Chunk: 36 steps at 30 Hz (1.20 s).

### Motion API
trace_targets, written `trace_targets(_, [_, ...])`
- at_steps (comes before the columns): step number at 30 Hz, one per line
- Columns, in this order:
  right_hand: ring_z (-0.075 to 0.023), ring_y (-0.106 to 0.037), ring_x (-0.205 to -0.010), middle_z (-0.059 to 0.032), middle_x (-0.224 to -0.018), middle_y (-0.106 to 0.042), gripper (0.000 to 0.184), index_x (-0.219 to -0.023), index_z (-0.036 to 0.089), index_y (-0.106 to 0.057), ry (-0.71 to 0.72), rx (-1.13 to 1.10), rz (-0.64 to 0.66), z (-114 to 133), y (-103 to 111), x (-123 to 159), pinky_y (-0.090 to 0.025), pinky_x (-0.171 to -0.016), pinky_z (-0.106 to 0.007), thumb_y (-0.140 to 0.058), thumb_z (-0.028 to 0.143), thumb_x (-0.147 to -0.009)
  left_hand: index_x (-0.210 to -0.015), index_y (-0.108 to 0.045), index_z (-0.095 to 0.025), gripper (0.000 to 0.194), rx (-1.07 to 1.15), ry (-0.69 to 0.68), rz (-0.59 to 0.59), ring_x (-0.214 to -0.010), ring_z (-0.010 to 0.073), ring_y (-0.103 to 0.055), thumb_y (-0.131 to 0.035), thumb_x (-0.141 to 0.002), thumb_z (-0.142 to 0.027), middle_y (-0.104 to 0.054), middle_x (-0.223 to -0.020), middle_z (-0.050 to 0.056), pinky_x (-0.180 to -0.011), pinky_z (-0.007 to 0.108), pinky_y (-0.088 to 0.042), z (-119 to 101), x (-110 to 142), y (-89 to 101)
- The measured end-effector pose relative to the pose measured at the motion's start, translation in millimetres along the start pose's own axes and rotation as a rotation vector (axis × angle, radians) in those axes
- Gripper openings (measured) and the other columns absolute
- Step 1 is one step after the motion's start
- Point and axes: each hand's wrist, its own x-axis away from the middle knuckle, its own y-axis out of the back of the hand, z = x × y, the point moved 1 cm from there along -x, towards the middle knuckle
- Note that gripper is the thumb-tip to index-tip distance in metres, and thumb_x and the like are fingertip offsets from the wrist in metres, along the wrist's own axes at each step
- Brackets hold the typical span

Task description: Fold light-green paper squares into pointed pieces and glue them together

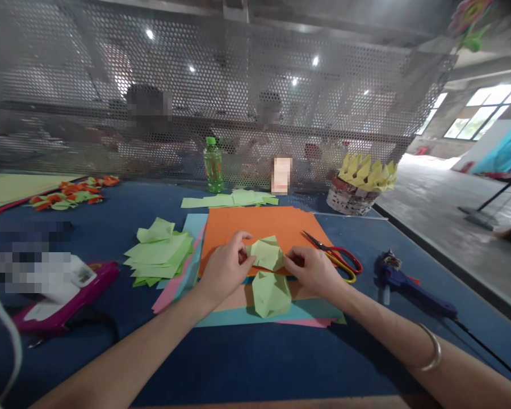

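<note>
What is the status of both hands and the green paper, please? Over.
Left hand and right hand at opposite edges of upper green piece. Lower green piece nearer the wearer. Scissors close beside right hand, blades over orange paper.

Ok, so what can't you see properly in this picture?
All in the head view:
- Some fingers of the left hand and right hand, by the green paper: hidden by the hands themselves.
- Part of the pink thing: covered by blurry squares.
- Shapes behind the metal mesh: dim and blurred.
- The end of the blue glue gun's cord: cut off by the right edge.
</note>
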Motion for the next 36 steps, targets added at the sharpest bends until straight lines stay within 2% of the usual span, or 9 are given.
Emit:
trace_targets(4, [-0.0137, -0.052, -0.056, 0.0002, -0.063, -0.064, 0.022, -0.064, 0.02, -0.058, 0.013, 0.038, 0.01, 2, 1, 1, -0.028, -0.053, -0.025, -0.057, 0.027, -0.085, -0.118, -0.051, -0.025, 0.036, -0.109, -0.051, 0.007, -0.071, 0.0217, -0.063, -0.063, -0.084, -0.021, -0.065, -0.082, 0.0, -0.061, 0.03, -0.043, 8, -1, -4.6])
trace_targets(7, [-0.0136, -0.053, -0.057, 0.0001, -0.064, -0.064, 0.023, -0.065, 0.02, -0.059, 0.01, 0.05, 0.015, 3, 1, 2, -0.029, -0.054, -0.024, -0.055, 0.027, -0.087, -0.123, -0.047, -0.024, 0.042, -0.197, -0.12, -0.015, -0.095, 0.0262, -0.062, -0.061, -0.085, -0.017, -0.063, -0.108, 0.007, -0.077, 0.038, -0.049, 8, -1, -4.6])
trace_targets(10, [-0.0136, -0.052, -0.057, 0.0002, -0.064, -0.064, 0.025, -0.066, 0.02, -0.058, 0.008, 0.056, 0.02, 2, 2, 2, -0.028, -0.053, -0.024, -0.054, 0.029, -0.088, -0.125, -0.048, -0.023, 0.042, -0.285, -0.224, -0.018, -0.116, 0.0301, -0.053, -0.059, -0.086, -0.013, -0.055, -0.123, 0.01, -0.089, 0.043, -0.046, 1, -1, -1.7])
trace_targets(15, [-0.0137, -0.052, -0.058, 0.0008, -0.063, -0.062, 0.027, -0.065, 0.02, -0.056, 0.013, 0.055, 0.024, 2, 2, 1, -0.028, -0.053, -0.025, -0.054, 0.032, -0.09, -0.104, -0.061, -0.02, 0.02, -0.404, -0.369, 0.036, -0.101, 0.0277, -0.053, -0.049, -0.093, -0.009, -0.056, -0.106, 0.008, -0.087, 0.043, -0.043, -8, 0, -1.6])
trace_targets(17, [-0.0134, -0.051, -0.057, 0.0011, -0.062, -0.061, 0.029, -0.064, 0.02, -0.054, 0.014, 0.055, 0.02, 2, 2, 1, -0.028, -0.053, -0.025, -0.054, 0.032, -0.09, -0.096, -0.064, -0.019, 0.02, -0.426, -0.411, 0.081, -0.095, 0.0258, -0.054, -0.047, -0.096, -0.009, -0.058, -0.098, 0.006, -0.086, 0.042, -0.042, -7, 1, -4.6])
trace_targets(19, [-0.0134, -0.052, -0.058, 0.0011, -0.062, -0.062, 0.029, -0.064, 0.02, -0.054, 0.016, 0.054, 0.018, 1, 2, 1, -0.029, -0.054, -0.025, -0.054, 0.032, -0.09, -0.098, -0.065, -0.018, 0.023, -0.434, -0.431, 0.118, -0.095, 0.0253, -0.055, -0.046, -0.096, -0.007, -0.06, -0.097, 0.006, -0.085, 0.041, -0.041, -6, 1, -7.7])
trace_targets(23, [-0.014, -0.054, -0.059, 0.0002, -0.065, -0.064, 0.026, -0.067, 0.02, -0.06, 0.019, 0.053, 0.019, 0, 1, 1, -0.03, -0.055, -0.024, -0.054, 0.032, -0.089, -0.11, -0.065, -0.018, 0.03, -0.424, -0.402, 0.165, -0.1, 0.0268, -0.057, -0.044, -0.095, -0.004, -0.065, -0.104, 0.007, -0.086, 0.043, -0.04, -3, 0, -9.4])
trace_targets(32, [-0.0139, -0.056, -0.059, -0.0005, -0.067, -0.067, 0.024, -0.07, 0.019, -0.062, 0.035, 0.069, 0.027, -2, 0, 0, -0.031, -0.055, -0.024, -0.055, 0.031, -0.09, -0.101, -0.068, -0.028, 0.026, -0.282, -0.243, 0.282, -0.102, 0.022, -0.061, -0.051, -0.094, -0.01, -0.066, -0.104, 0.001, -0.085, 0.036, -0.043, -1, -4, -0.7])
trace_targets(36, [-0.0136, -0.055, -0.059, -0.0004, -0.067, -0.066, 0.024, -0.07, 0.019, -0.063, 0.038, 0.085, 0.031, -2, 0, 0, -0.031, -0.055, -0.024, -0.056, 0.03, -0.09, -0.096, -0.066, -0.027, 0.022, -0.248, -0.207, 0.311, -0.1, 0.022, -0.06, -0.052, -0.092, -0.011, -0.065, -0.102, 0.0, -0.084, 0.036, -0.042, -2, -5, 2.1])
